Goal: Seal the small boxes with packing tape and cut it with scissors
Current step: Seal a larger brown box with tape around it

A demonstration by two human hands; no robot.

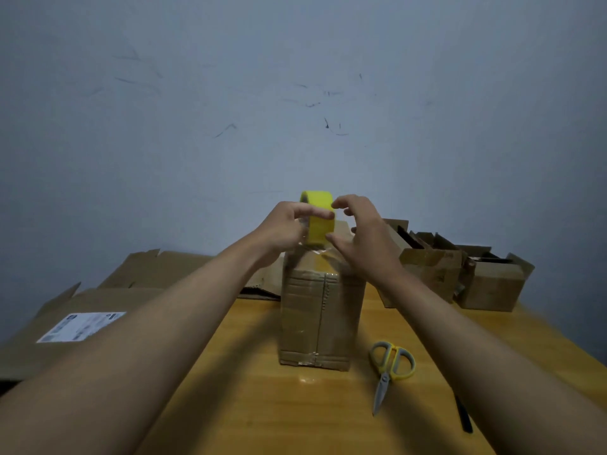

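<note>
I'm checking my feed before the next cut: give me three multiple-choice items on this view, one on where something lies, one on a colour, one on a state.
1. Where do the scissors lie?
A. on the table, right of the upright box
B. on top of the box
C. in the right hand

2. What colour is the tape roll?
A. brown
B. yellow
C. blue

3. What is the left hand doing?
A. resting flat on the table
B. gripping the scissors
C. holding the tape roll over the box

Key: 1 A, they lie on the wooden table beside the box; 2 B, the roll shows bright yellow; 3 C, its fingers curl round the roll while the right hand works at the tape.
</note>
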